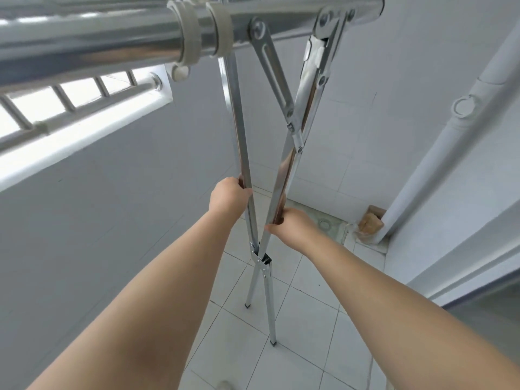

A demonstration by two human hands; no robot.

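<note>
Left grip (pixel 229 194); right grip (pixel 294 225) — legs (pixel 241 136) (crossed) within

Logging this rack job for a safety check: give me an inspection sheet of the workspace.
Surface: white tiled floor, dark grout lines.
Job's things: steel drying rack; its left bar and right bar cross low down.
Clutter: brown block beside the white pipe.
Grippers: left hand grips the left bar; right hand grips the right bar.
Cables: nothing seen.
Surroundings: barred window, floor drain.
</note>
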